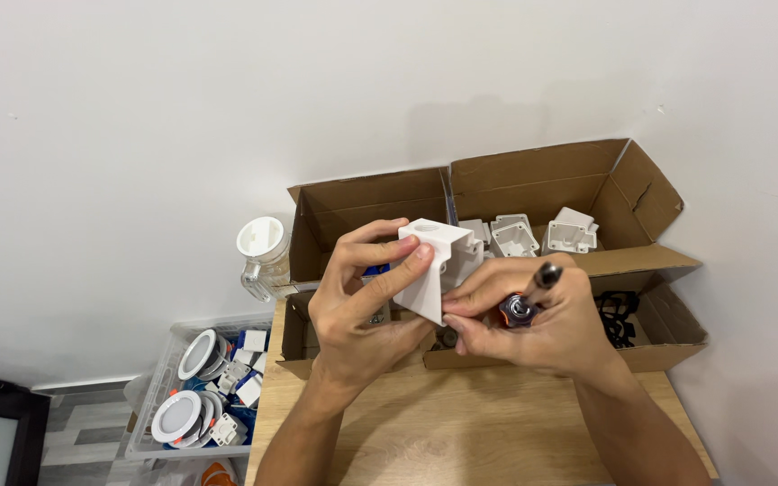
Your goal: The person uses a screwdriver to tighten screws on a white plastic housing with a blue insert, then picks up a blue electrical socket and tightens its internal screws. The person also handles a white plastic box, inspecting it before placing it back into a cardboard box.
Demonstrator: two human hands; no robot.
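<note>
My left hand (359, 301) grips a white plastic housing (434, 261), an angular box with a round hole on its top face, held up over the table's far edge. My right hand (533, 319) is shut on a screwdriver (533, 292) with a black and orange handle, and its thumb and fingers press against the housing's right side. The screwdriver's tip is hidden behind the housing.
Two open cardboard boxes stand against the wall: the left box (353, 202) and the right box (605, 180) holding several white housings (533, 236) and black parts (619, 315). A clear jar (263, 256) stands left. A clear plastic bin (195, 387) of round white lamps sits on the floor beside the wooden table (461, 423).
</note>
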